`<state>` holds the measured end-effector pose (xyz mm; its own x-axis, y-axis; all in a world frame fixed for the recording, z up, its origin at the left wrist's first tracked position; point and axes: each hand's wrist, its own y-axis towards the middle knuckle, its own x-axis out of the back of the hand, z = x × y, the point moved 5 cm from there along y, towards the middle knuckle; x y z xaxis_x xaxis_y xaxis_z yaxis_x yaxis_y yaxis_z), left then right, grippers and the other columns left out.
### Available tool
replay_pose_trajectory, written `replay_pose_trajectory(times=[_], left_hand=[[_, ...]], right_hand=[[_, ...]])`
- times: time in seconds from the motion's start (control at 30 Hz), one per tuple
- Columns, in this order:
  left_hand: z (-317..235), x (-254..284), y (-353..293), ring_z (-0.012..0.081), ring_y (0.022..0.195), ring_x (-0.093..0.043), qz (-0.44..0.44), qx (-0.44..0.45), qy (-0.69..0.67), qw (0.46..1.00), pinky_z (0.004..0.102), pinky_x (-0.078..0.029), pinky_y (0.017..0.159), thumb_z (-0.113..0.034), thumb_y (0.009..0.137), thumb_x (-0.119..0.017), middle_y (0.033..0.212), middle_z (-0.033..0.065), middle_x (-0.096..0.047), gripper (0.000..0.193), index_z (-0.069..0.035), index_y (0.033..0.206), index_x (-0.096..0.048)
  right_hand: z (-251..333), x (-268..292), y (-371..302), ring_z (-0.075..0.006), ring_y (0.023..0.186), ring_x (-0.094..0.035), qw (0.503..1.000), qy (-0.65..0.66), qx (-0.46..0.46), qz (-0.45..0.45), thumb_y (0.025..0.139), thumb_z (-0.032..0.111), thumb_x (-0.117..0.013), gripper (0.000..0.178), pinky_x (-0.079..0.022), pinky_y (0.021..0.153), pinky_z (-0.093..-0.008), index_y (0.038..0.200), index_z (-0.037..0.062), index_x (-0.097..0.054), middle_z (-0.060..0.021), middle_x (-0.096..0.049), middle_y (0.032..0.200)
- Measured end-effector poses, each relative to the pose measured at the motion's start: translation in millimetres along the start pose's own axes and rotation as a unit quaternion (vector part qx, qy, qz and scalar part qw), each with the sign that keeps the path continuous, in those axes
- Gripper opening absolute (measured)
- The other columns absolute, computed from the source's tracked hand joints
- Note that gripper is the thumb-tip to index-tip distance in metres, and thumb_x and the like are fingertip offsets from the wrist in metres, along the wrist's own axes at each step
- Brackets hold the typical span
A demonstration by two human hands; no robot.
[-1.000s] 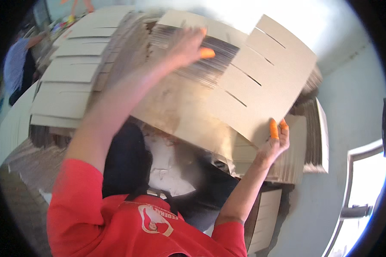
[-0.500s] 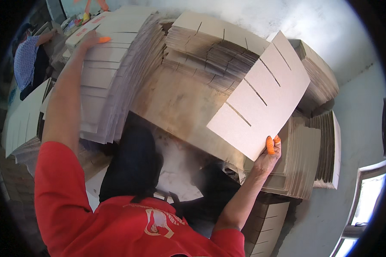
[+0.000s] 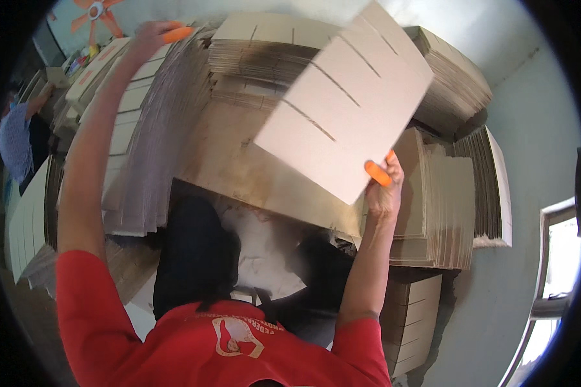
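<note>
My right hand [image 3: 384, 184] pinches the near corner of a slotted cardboard sheet [image 3: 348, 97], holding it tilted above the wooden board [image 3: 232, 145]. Several parallel slits run in from one long edge of this sheet. My left hand [image 3: 158, 37] is stretched to the far end of a tall stack of slotted cardboard sheets [image 3: 150, 132] on the left. Its fingers reach out at the stack's far corner, and no sheet shows lifted in them. Orange covers sit on fingertips of both hands.
More slotted sheets stand stacked behind the board [image 3: 265, 55] and at the far right [image 3: 448, 77]. Plain sheets [image 3: 445, 206] stand upright beside my right forearm. A window [image 3: 558, 258] is at right, an orange fan [image 3: 97, 11] far left. Another person [image 3: 18, 138] works at left.
My left hand has moved to the far right corner of the left stack. My right hand, still holding the sheet, has shifted up and left in view; the whole view has also shifted.
</note>
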<state>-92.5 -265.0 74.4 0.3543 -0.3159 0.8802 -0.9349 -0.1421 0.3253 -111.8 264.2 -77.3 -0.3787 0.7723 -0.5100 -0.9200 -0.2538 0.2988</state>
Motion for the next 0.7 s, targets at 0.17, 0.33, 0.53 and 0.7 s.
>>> replay_pose_trajectory(times=[0.17,0.33,0.53,0.7], left_hand=[[-178,-114,-13,0.0139,0.092,-0.065,0.137,-0.041,-0.464,0.874,0.0273,-0.049,0.084,-0.025,0.087,-0.071,0.099,0.0052,-0.072,0.038,0.002,0.115,-0.069],[-207,-166,-1,0.0111,0.083,-0.064,0.16,-0.009,-0.545,0.823,0.0256,-0.049,0.079,-0.011,0.085,-0.072,0.094,0.0074,-0.072,0.024,0.005,0.103,-0.072],[-257,-179,47,0.012,0.082,-0.065,0.121,-0.157,-0.338,0.92,0.0286,-0.052,0.077,-0.012,0.09,-0.069,0.097,0.005,-0.074,0.022,0.005,0.104,-0.072],[-257,-200,111,0.028,0.11,-0.058,-0.13,-0.243,0.032,0.961,0.0371,-0.049,0.09,-0.02,0.095,-0.063,0.103,0.0129,-0.069,0.034,0.001,0.122,-0.062]], right_hand=[[6,-11,17,-0.0086,0.084,-0.067,0.997,-0.08,0.018,-0.013,0.095,0.029,-0.067,0.039,-0.055,0.072,-0.0237,0.12,-0.0009,-0.061,-0.0044,-0.072,0.103],[28,-3,28,-0.0055,0.067,-0.063,0.981,-0.175,-0.032,-0.074,0.094,0.011,-0.066,0.015,-0.05,0.053,-0.0211,0.107,0.0033,-0.067,-0.0033,-0.071,0.088],[70,62,5,-0.004,0.039,-0.037,0.908,-0.347,0.079,-0.22,0.088,-0.002,-0.053,0.016,-0.027,0.032,-0.0221,0.073,0.0019,-0.06,0.0006,-0.051,0.057],[92,54,-5,-0.0044,0.038,-0.037,0.783,-0.533,0.146,-0.287,0.074,-0.011,-0.038,0.032,-0.028,0.031,-0.0217,0.083,-0.0012,-0.067,-0.0044,-0.058,0.062]])
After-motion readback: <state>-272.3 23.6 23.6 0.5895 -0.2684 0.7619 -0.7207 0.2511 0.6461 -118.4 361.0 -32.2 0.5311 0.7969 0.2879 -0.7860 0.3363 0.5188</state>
